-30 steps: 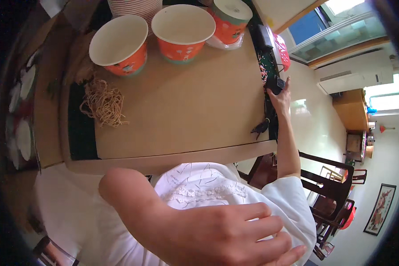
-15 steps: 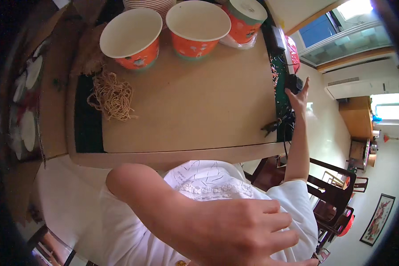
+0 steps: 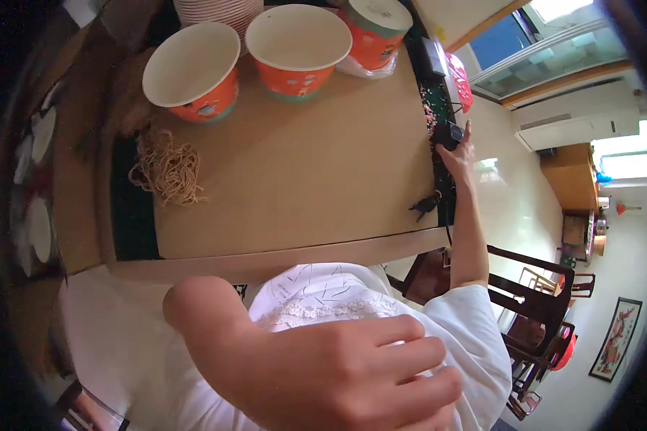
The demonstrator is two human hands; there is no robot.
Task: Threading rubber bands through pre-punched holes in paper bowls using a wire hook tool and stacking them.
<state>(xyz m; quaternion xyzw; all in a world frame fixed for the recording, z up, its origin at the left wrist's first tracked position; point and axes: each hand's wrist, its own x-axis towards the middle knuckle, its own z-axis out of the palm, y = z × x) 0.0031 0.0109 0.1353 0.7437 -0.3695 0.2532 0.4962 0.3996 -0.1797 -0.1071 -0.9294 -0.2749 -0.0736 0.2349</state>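
At the table's right edge, my right hand [image 3: 459, 156] reaches out with its thumb and a finger either side of a small black box [image 3: 450, 133]. It appears to grip the box. Large in the foreground, my left hand [image 3: 352, 370] hangs before my white shirt with its fingers curled. Their tips are turned away, so anything in them is hidden. Two orange paper bowls with white insides, a left one [image 3: 194, 68] and a middle one [image 3: 295, 50], stand on the table, with an upside-down orange paper bowl [image 3: 374, 32] to their right.
A tangle of tan string [image 3: 167, 169] lies on the cardboard-coloured table top [image 3: 287, 165]. Stacked bowls [image 3: 219, 11] stand behind. A black clip-like object [image 3: 425, 207] lies near the right front corner. Dark wooden chairs [image 3: 525, 287] stand at right.
My left hand has shifted left and its fingers look more curled. My right hand remains at the black box. The whole view has shifted slightly.
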